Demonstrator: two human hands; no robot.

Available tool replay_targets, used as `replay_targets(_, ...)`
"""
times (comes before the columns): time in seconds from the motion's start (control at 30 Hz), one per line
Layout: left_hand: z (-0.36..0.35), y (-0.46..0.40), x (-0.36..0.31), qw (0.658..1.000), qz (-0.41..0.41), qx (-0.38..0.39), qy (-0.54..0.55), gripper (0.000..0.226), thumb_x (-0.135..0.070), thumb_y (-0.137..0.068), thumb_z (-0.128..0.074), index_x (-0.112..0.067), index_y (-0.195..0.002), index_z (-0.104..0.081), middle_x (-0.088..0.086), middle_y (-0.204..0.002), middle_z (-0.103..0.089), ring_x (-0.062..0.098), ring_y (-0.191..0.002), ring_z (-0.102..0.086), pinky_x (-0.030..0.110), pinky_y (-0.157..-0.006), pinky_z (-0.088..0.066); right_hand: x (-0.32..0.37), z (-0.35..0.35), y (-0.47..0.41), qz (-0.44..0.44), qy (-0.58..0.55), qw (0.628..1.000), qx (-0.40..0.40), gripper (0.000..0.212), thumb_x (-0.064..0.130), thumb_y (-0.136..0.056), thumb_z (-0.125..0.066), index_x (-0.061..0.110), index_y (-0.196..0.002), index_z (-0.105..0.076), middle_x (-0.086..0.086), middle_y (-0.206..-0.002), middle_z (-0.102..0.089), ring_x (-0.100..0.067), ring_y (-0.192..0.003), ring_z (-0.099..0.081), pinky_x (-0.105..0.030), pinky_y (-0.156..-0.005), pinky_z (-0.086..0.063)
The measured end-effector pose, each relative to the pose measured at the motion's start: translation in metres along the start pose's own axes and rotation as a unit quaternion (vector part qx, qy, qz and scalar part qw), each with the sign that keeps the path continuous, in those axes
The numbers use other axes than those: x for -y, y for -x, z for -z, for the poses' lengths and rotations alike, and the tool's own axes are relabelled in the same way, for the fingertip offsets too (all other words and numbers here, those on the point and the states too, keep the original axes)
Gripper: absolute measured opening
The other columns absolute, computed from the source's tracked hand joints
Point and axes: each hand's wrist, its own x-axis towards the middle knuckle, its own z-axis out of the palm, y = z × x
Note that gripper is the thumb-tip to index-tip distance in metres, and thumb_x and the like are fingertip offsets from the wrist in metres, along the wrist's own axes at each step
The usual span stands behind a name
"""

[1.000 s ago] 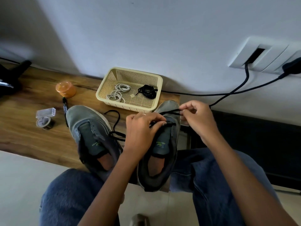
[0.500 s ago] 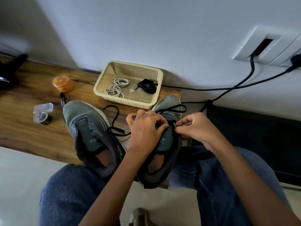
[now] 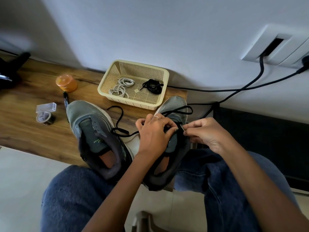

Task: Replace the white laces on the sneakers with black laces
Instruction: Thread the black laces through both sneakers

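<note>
**A:** From my feed, biggest thing first: the wooden bench (image 3: 25,118) with both sneakers on it. The left sneaker (image 3: 93,131) sits bare of laces. What's changed on yours?

**B:** The right sneaker (image 3: 173,114) is where it's happening. A second ago my right hand (image 3: 205,133) was up by the toe, drawing the black lace (image 3: 120,114) out taut. Now it has dropped to the eyelet row, thumb and forefinger pinching the lace tip just beside the eyelets.

**A:** And the left hand (image 3: 155,131)?

**B:** It hasn't moved off the tongue; fingers curled over it, gripping the shoe at the eyelets. The slack has fallen into a loop over the toe, and the other end trails across the bench between the shoes.

**A:** So I'd judge one pull finished, next eyelet starting?

**B:** That's my reading. Early on, though: the white laces (image 3: 121,87) are already off, coiled in the basket (image 3: 115,95), and a second black lace (image 3: 153,86) waits bundled beside them.
</note>
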Motion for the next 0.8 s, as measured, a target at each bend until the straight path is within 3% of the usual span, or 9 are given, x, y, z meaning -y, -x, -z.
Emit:
replay_targets(0.37, -0.0061, 0.0010, -0.0014, 0.992, -0.054, -0.047, -0.101, 0.007, -0.038, -0.079, -0.074, -0.032, -0.076, -0.070, -0.013, -0.082, -0.065, 0.014, -0.095, -0.053, 0.039, -0.094, -0.019, 0.0023, -0.0011, 0.0020, 0.019, 0.041, 0.999, -0.010, 0.020, -0.009, -0.079, -0.066, 0.000, -0.095, -0.072, -0.011, -0.083, -0.069, -0.011, -0.070, -0.064, -0.013, -0.052, -0.051)
replay_targets(0.8, -0.0057, 0.0012, -0.0021, 0.991, -0.063, -0.049, -0.108, 0.006, -0.032, -0.082, -0.072, -0.029, -0.077, -0.069, -0.010, -0.082, -0.065, 0.017, -0.096, -0.053, 0.043, -0.101, -0.019, 0.0016, -0.0017, 0.0005, 0.033, 0.056, 0.998, -0.019, 0.019, -0.009, -0.078, -0.066, -0.001, -0.094, -0.073, -0.011, -0.080, -0.070, -0.008, -0.064, -0.064, -0.012, -0.052, -0.050)
